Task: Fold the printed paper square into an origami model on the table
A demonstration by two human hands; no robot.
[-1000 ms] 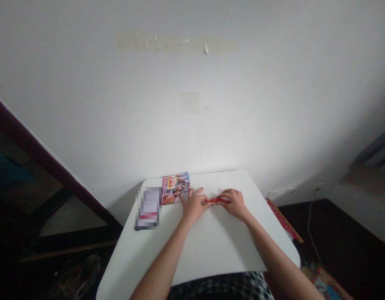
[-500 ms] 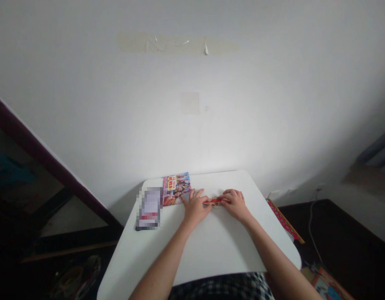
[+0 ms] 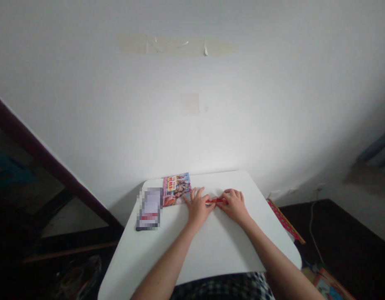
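Between my two hands lies a narrow red printed strip [image 3: 217,201], which looks like folded paper, low over the white table. My left hand [image 3: 198,206] pinches its left end between thumb and forefinger, while the other fingers are spread. The strip's right end is in the closed fingers of my right hand [image 3: 235,204]. Both hands cover much of the strip. Just left of my left hand is a colourful printed leaflet [image 3: 176,189] showing people and large numbers, its right edge close to my fingertips.
A phone-like object [image 3: 150,208], blurred by pixels, lies on the left of the white table [image 3: 223,250]. The wall [image 3: 192,141] stands behind the table's far edge. A white cable [image 3: 311,225] runs to the floor on the right. At the left is a dark-framed panel [image 3: 55,162].
My hands have come slightly closer together along the strip. It now shows a narrower, plainer red face, and its multicoloured print is less visible. The leaflet and phone-like object stay put.
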